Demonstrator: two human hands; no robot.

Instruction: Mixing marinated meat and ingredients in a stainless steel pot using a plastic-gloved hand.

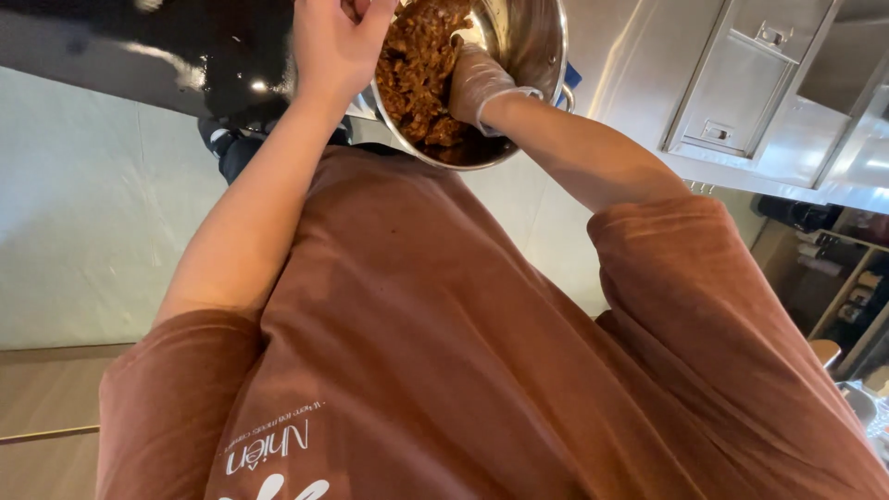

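A shiny steel bowl [535,54] is held up in front of my chest, tilted toward me. It holds a chunky brown, sauce-coated food mix [417,57]. My left hand [335,42] is bare and grips the bowl's near-left rim. My right hand [478,81] wears a thin clear glove and is pressed into the mix, fingers buried in it. Both forearms reach up from my brown shirt sleeves. The far side of the bowl is cut off by the top edge of the view.
A glossy black surface [130,46] lies at the upper left. Stainless steel cabinet doors [741,88] fill the upper right. A shelf with jars and bottles [838,278] stands at the right. Pale floor [83,213] and a dark shoe [220,141] show below the bowl.
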